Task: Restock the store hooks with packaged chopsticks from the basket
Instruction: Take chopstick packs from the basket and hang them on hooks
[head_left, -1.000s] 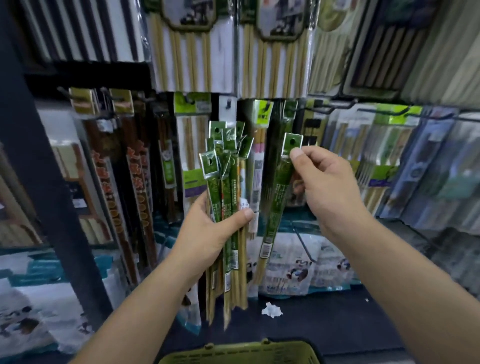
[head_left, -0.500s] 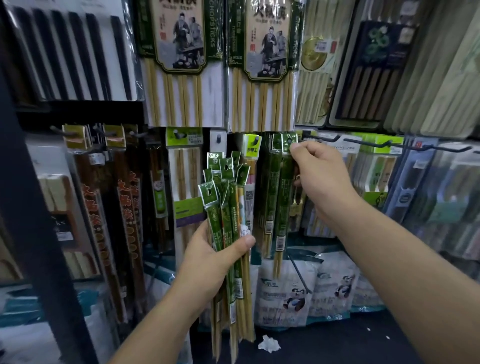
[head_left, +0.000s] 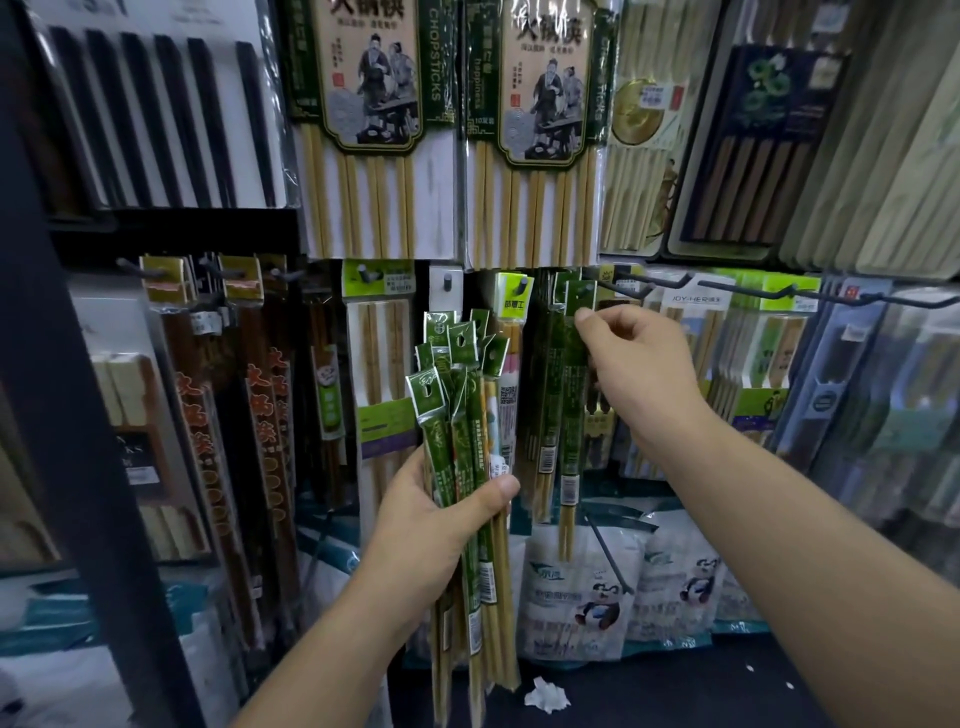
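Observation:
My left hand (head_left: 436, 535) grips a bundle of several green packaged chopsticks (head_left: 457, 415), held upright in front of the display. My right hand (head_left: 639, 374) is raised to a hook (head_left: 587, 287) in the middle row. Its thumb and fingers pinch a single green chopstick pack (head_left: 571, 405) just below the header, and that header sits on the hook. More green packs hang directly behind and left of it. The basket is out of view.
Two bare black hooks (head_left: 649, 283) (head_left: 753, 293) stick out to the right of my right hand. Large chopstick packs (head_left: 363, 156) hang above, panda-printed bags (head_left: 587, 597) below. A black upright post (head_left: 78, 415) stands at the left. A crumpled paper scrap (head_left: 545, 696) lies on the dark shelf.
My right hand carried the single green pack up and back onto the hook. The view tilted upward, so the basket dropped out of sight. My left hand kept the bundle steady.

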